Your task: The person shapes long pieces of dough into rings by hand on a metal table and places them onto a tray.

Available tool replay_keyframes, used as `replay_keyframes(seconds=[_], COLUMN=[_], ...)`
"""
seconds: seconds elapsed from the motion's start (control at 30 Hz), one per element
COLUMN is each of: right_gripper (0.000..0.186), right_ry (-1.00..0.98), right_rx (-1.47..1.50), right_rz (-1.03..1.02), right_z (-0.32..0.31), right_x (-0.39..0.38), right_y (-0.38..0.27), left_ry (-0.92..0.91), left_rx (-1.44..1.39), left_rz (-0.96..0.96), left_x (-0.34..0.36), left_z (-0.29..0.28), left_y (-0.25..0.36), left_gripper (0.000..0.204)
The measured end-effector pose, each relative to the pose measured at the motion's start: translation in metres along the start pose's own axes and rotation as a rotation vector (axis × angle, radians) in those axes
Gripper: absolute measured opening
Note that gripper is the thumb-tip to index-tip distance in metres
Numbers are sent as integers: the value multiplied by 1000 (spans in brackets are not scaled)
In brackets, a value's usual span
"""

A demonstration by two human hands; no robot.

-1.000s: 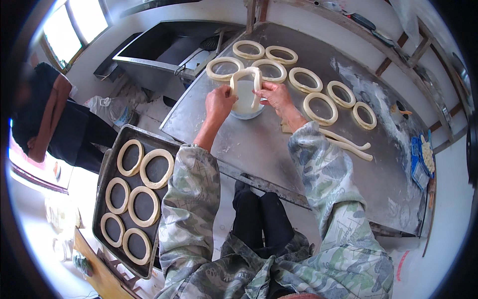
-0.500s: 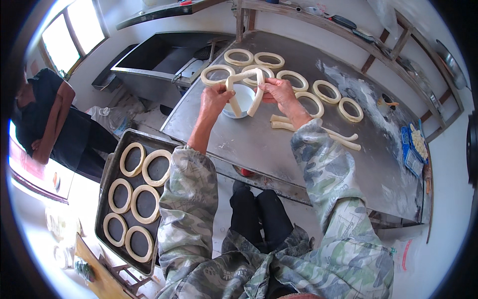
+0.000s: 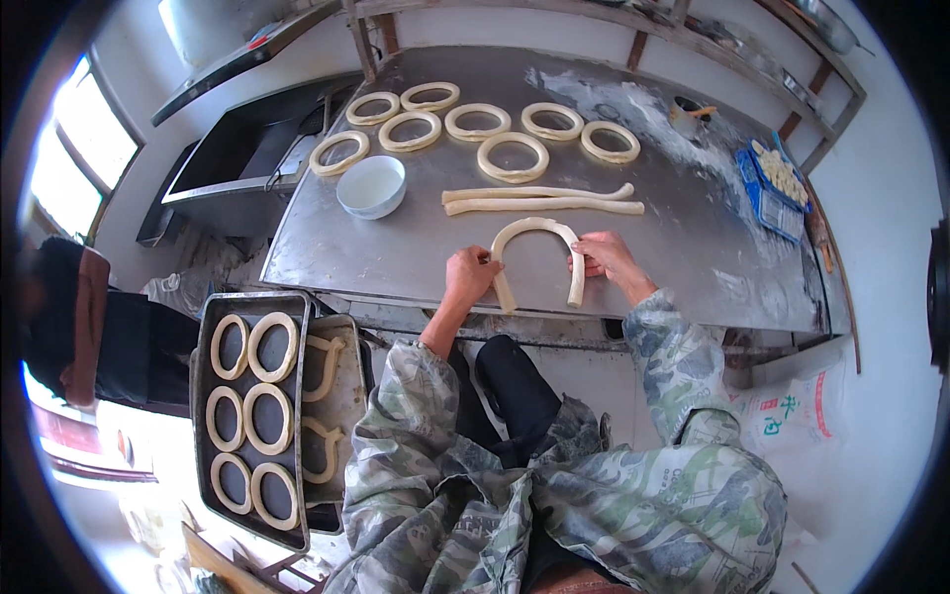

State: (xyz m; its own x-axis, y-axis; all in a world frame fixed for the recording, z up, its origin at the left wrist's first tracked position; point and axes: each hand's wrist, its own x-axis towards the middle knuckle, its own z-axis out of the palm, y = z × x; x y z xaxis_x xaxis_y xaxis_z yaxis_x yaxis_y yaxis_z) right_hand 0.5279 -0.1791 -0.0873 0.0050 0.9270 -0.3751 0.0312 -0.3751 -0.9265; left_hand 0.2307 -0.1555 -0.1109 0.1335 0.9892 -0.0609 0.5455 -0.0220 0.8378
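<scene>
My left hand (image 3: 473,275) pinches the left arm of an inverted-U dough strip (image 3: 534,226), and my right hand (image 3: 601,259) grips its right arm near the front of the steel table (image 3: 366,252). Both ends of the strip hang open, apart from each other. Just behind it lie two straight dough strips (image 3: 544,205). A white bowl (image 3: 370,186) stands left of these, with several dough rings (image 3: 513,173) farther back.
Dark trays (image 3: 255,537) at lower left hold rings and curved dough. A person (image 3: 129,337) stands far left by the sink (image 3: 230,176). A blue tray (image 3: 772,213), metal cup (image 3: 685,119) and wooden shelf (image 3: 554,18) line the table's back and right. A sack (image 3: 792,421) lies right.
Both hands have brought the dough strip away from above the bowl, down to the table's near edge. The view has shifted, showing a second tray with curved dough.
</scene>
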Motion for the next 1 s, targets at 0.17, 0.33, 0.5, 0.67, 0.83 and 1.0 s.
replay_keyframes(seconds=[0.17,0.33,0.5,0.67,0.83,1.0], right_gripper=[27,26,31,26,18,18], right_ry=[86,185,47,-39,-154,-112], right_rx=[-235,-1049,-1292,-1373,-1320,-1107], right_rz=[-182,-626,-975,-1101,-1099,-1094], right_z=[-5,-22,-17,-17,-15,-5], right_x=[-2,-20,-75,-68,-49,-27], right_y=[3,4,16,27,17,36], left_ry=[35,-177,-224,-23,79,121], left_rx=[368,708,719,573,543,586], left_rz=[375,888,955,842,816,800], left_x=[-23,-50,-47,-49,-50,-52], left_z=[-1,-20,-15,29,49,49], left_y=[26,28,29,34,34,31], left_gripper=[38,39,29,25,23,25])
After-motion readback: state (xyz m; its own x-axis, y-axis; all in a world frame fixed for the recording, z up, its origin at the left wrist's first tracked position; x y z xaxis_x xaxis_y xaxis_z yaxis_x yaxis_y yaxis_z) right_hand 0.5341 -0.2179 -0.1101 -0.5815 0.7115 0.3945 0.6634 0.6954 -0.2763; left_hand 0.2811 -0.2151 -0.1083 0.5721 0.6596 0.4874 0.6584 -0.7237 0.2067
